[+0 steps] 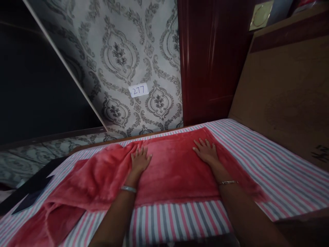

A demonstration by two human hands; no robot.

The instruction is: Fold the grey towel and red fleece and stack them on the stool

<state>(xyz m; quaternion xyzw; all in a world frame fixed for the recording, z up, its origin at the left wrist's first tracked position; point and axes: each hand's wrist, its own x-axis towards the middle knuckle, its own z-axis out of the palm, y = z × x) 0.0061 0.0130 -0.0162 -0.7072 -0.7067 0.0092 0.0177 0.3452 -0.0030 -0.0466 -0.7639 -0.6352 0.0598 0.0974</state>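
Blanket [172, 171] lies beneath both my left hand [140, 159] and my right hand [205, 151], its long axis running left to right across the striped sheet [177, 221], with the left end trailing toward the near side. What matters most, I judge, is where the folds sit: bunched just left of my left hand, while the stretch between my hands lies nearly flat. My left is therefore nearer the rumpled part; my right rests close to the far right corner, well apart from those folds. Both hands are released, palms down and fingers spread, pinching none of it. Farther right, sheet shows between the blanket and the box [288, 85].
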